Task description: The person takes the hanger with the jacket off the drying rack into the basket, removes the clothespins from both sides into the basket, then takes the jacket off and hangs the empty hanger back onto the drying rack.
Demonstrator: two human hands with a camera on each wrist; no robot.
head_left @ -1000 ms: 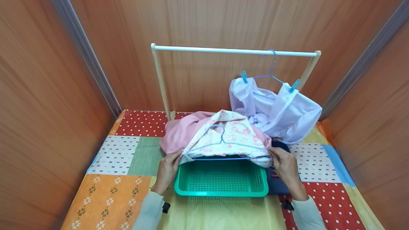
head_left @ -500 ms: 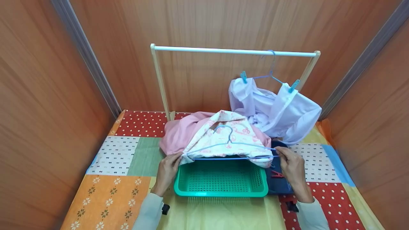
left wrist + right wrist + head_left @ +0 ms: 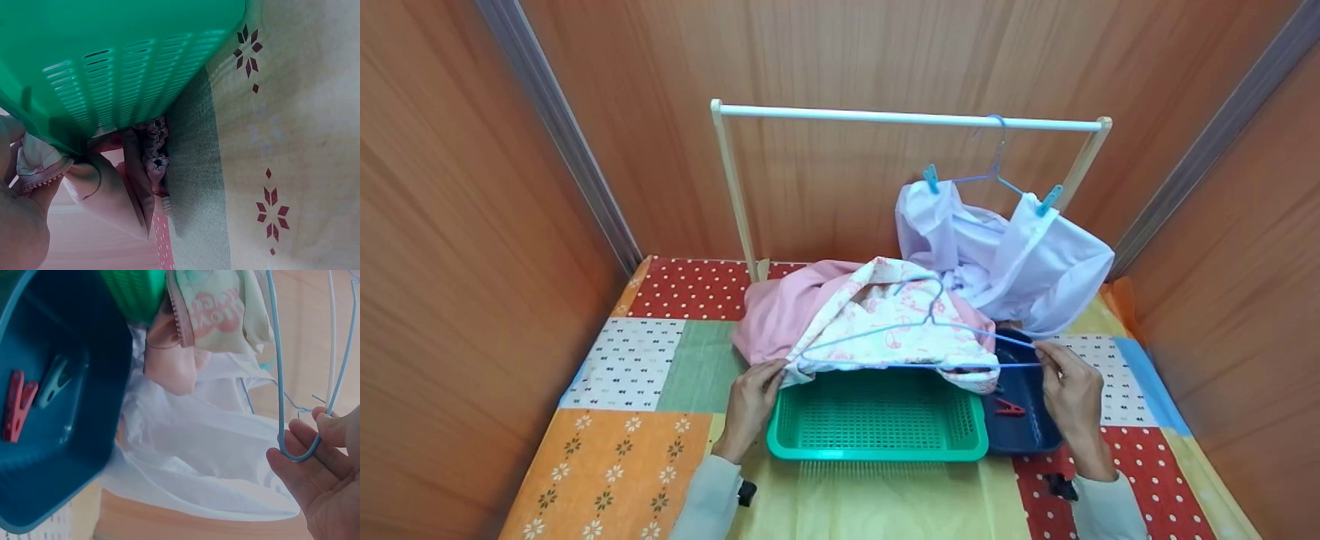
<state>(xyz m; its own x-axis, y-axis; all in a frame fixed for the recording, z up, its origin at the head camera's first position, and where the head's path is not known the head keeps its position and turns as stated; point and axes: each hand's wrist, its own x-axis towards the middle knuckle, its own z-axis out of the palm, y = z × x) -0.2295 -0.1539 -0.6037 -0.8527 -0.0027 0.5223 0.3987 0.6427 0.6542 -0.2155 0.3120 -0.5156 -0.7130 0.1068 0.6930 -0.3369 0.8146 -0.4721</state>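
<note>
My left hand pinches the left edge of a pink garment whose white, pink-printed side faces up. In the left wrist view a trimmed edge of the cloth lies between thumb and fingers. My right hand grips the right corner of a blue wire clothes hanger, which lies across the printed side with its hook pointing away. In the right wrist view the hanger's bent corner rests on the fingers under the thumb. The garment droops over the back of a green basket.
Right of the basket, a dark blue tub contains a red clothespin and a teal clothespin. Behind stands a rack with a white bar. A white garment hangs there from another hanger, held by teal clothespins.
My right hand has moved to the right, drawing the hanger rightward across the garment and uncovering more of the tub. The left hand stays at the garment's edge.
</note>
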